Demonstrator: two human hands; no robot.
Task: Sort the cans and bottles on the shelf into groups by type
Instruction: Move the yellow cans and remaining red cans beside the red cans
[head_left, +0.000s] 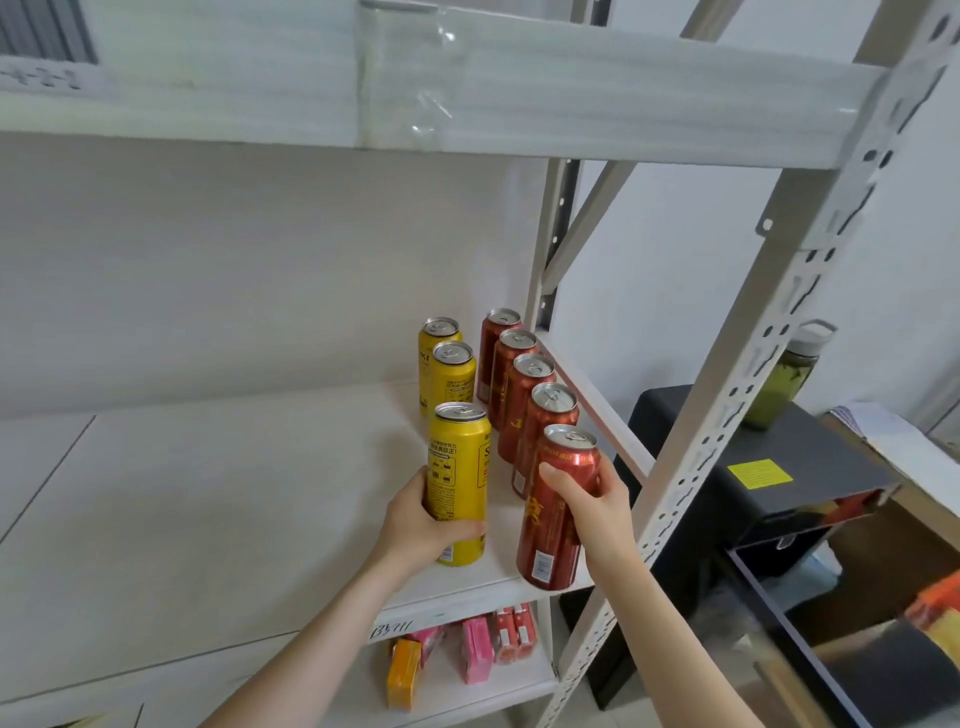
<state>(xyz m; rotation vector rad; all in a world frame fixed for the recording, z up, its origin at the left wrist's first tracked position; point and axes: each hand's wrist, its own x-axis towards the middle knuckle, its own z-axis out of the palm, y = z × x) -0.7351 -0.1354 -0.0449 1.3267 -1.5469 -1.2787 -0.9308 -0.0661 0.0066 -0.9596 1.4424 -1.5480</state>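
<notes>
My left hand (415, 525) grips a tall yellow can (460, 467) standing near the front of the white shelf (218, 493). My right hand (597, 509) holds a red can (558, 519) at the shelf's front right edge. Behind the yellow can stand two more yellow cans (452, 371) in a line. Behind the red can, several red cans (524, 395) form a row running back along the shelf's right side. No bottles show on this shelf.
A perforated metal upright (737, 405) slants just right of my right hand. The upper shelf (467, 104) hangs overhead. Pink and orange cartons (467, 649) sit on the lower shelf. A black cabinet (769, 467) with a green jar (779, 384) stands to the right.
</notes>
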